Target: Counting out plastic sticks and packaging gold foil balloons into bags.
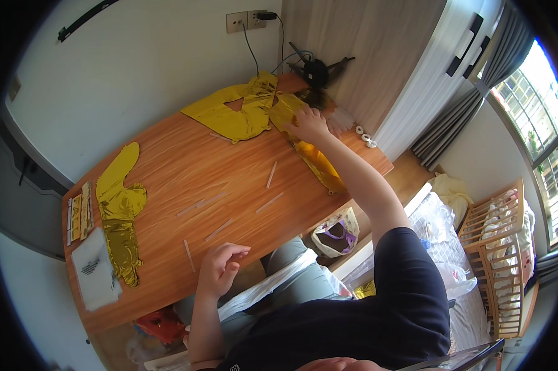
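Left hand (219, 270) at near edge of surface (161, 247), fingers loosely curled, thumb apart, nothing visible in them. Thin clear strips (219, 230) lie beyond. Farther right, right hand (310, 125) is over gold foil piece (322, 166), fingers part-bent; can't tell if gripping. Black router (316, 74) behind.

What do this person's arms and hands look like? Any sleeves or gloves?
A short, dark sleeve covers the upper right arm. The left hand and right hand are ungloved, with no watch or bracelet showing.
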A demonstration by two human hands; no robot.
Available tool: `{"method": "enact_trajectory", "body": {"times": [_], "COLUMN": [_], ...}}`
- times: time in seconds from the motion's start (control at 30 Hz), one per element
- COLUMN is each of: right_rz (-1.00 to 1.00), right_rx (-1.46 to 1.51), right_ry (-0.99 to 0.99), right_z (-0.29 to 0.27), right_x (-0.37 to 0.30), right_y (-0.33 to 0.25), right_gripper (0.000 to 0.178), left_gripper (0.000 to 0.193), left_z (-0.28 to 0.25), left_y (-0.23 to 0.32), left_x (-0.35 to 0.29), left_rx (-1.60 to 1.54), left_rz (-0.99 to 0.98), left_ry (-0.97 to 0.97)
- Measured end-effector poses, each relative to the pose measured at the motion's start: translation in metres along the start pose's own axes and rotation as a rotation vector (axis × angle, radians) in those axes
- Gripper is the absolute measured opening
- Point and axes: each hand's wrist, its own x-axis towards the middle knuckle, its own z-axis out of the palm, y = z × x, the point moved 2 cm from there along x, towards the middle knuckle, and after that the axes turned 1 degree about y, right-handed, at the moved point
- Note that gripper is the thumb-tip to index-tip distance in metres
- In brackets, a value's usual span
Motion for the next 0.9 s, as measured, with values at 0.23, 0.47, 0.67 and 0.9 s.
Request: {"method": "enact_trajectory", "body": {"times": [0.23, 0.47, 0.67, 0.9], "right_rz": [-0.046, -0.111, -0.347, -0.478], "right_rx": [0.084, -0.013, 0.133, 0.083], "right_ry": [-0.078, 0.045, 0.046, -0.129], "right_z": [0.001, 0.0, 0.001, 0.0], "right_x": [-0.005, -0.011, -0.023, -0.021], "right_y": [0.003, -0.009, -0.071, -0.082], "right_gripper": [0.064, 0.057, 0.045, 0.041], "left_gripper": [0.068, 0.072, 0.068, 0.069], "left_z": [0.001, 0.002, 0.001, 0.001], "left_y": [0.002, 0.004, 0.002, 0.001], "left_x": [0.0, 0.001, -0.001, -0.002], "left_rx": [-0.03, -0.035, -0.036, -0.041], "left_rz": [-0.009, -0.019, -0.016, -0.033], "left_ry": [0.005, -0.005, 0.0, 0.001]}}
